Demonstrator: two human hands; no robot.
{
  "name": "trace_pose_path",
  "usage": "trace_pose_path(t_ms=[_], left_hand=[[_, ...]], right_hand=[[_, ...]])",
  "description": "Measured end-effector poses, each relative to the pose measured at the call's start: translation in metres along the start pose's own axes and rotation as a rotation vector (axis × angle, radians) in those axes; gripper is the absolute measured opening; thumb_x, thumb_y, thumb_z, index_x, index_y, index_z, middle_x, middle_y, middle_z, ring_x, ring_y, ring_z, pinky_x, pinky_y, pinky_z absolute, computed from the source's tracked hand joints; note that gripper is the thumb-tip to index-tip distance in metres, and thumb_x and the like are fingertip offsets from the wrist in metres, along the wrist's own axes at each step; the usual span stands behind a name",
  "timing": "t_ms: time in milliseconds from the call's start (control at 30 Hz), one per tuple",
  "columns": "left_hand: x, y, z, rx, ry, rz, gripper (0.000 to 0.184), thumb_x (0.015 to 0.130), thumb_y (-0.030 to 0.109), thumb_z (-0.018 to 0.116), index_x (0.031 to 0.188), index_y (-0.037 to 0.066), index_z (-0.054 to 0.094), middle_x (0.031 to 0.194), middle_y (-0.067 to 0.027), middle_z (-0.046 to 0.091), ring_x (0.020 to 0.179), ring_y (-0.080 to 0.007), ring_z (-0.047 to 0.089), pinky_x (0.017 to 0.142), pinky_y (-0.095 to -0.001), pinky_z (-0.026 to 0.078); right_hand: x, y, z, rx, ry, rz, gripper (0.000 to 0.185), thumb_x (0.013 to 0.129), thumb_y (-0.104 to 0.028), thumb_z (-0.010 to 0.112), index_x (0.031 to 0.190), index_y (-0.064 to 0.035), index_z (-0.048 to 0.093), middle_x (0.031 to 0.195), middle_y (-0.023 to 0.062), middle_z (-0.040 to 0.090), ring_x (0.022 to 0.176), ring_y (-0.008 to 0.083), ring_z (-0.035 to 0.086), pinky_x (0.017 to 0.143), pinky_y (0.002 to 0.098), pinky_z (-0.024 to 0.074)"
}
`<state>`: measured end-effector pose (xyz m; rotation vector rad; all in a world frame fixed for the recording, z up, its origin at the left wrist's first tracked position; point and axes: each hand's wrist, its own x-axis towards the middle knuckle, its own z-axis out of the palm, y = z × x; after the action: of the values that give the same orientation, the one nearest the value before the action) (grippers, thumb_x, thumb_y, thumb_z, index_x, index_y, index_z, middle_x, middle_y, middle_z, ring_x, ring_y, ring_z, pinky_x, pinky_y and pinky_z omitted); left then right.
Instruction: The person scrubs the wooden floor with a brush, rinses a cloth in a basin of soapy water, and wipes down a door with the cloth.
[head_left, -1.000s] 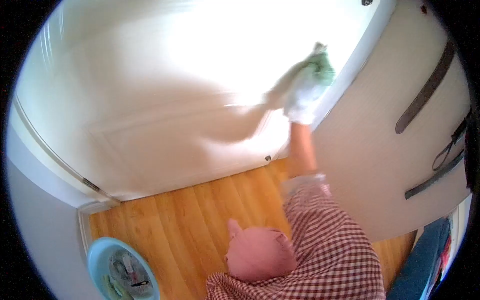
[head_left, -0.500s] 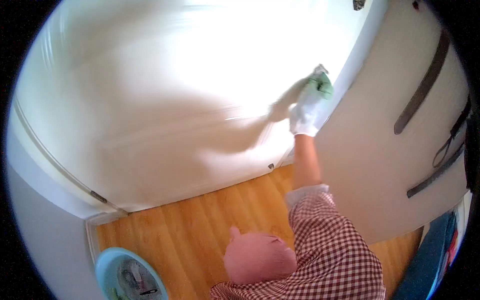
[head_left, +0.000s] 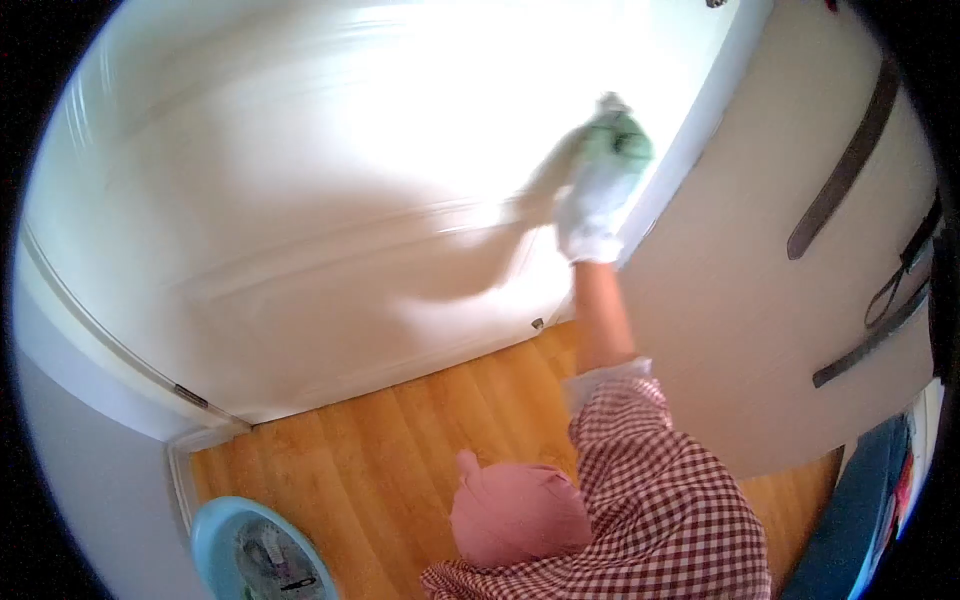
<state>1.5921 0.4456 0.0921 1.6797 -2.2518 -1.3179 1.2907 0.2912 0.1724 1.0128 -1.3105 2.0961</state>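
Observation:
My right hand (head_left: pixel 605 165), in a white and green glove, is stretched up against the right part of a white panelled door (head_left: pixel 300 220). Its fingers are closed, and a small greyish end of what looks like a cloth (head_left: pixel 611 101) pokes out past them; the rest is hidden in the grip. Motion blurs the hand a little. Light glares on the door around it, and the arm's shadow falls to its left. A checked sleeve (head_left: pixel 660 480) covers my upper arm. My left hand is out of view.
On the wooden floor (head_left: pixel 370 440) at lower left stands a light blue basin (head_left: pixel 215 530) with items inside. Dark straps (head_left: pixel 845 180) hang on the pale panel (head_left: pixel 720 310) at right. A dark blue item (head_left: pixel 850 520) stands at lower right. A metal stop (head_left: pixel 537 323) sits at the door's bottom.
My right hand has moved up and slightly left across the door with the cloth still in it. The camera view has shifted slightly.

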Motion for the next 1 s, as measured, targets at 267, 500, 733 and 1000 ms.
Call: trace_pose_path(t_ms=[267, 500, 733, 1000], left_hand=[[0.007, -0.010, 0.002, -0.044, 0.006, 0.046, 0.026, 0.089, 0.031, 0.068, 0.097, 0.006, 0.074, 0.123, -0.0116, 0.061, 0.106, -0.0322, 0.069, 0.085, -0.0442, 0.059], [0.013, -0.014, 0.004, -0.074, 0.036, 0.065, 0.027, 0.090, 0.029, 0.067, 0.101, 0.006, 0.074, 0.125, -0.0119, 0.061, 0.109, -0.0317, 0.068, 0.087, -0.0438, 0.058], [0.026, -0.030, -0.019, -0.155, 0.044, 0.114, 0.027, 0.092, 0.028, 0.066, 0.104, 0.005, 0.073, 0.126, -0.0121, 0.061, 0.111, -0.0312, 0.067, 0.089, -0.0433, 0.057], [0.036, -0.106, -0.054, -0.336, 0.184, 0.131, 0.028, 0.094, 0.027, 0.064, 0.108, 0.005, 0.072, 0.128, -0.0124, 0.061, 0.114, -0.0307, 0.065, 0.091, -0.0427, 0.056]], right_hand=[[0.003, -0.040, -0.010, 0.138, 0.086, 0.224, 0.023, 0.101, 0.000, 0.053, 0.100, -0.0055, 0.075, 0.082, 0.0000, 0.063, 0.076, 0.0088, 0.054, 0.070, 0.0299, 0.0479], [-0.050, -0.014, 0.040, -0.460, -0.226, -0.654, 0.012, 0.094, -0.013, 0.064, 0.103, -0.0090, 0.071, 0.093, 0.0086, 0.068, 0.085, 0.0213, 0.063, 0.083, 0.0369, 0.0540], [0.027, -0.001, -0.002, -0.023, 0.157, 0.115, 0.020, 0.103, -0.006, 0.055, 0.111, -0.0029, 0.073, 0.090, 0.0012, 0.065, 0.080, 0.0088, 0.057, 0.071, 0.0289, 0.0487], [-0.044, -0.033, 0.051, -0.308, -0.457, -0.619, 0.011, 0.096, -0.008, 0.061, 0.101, -0.0070, 0.071, 0.090, 0.0096, 0.068, 0.085, 0.0188, 0.064, 0.076, 0.0332, 0.0520]])
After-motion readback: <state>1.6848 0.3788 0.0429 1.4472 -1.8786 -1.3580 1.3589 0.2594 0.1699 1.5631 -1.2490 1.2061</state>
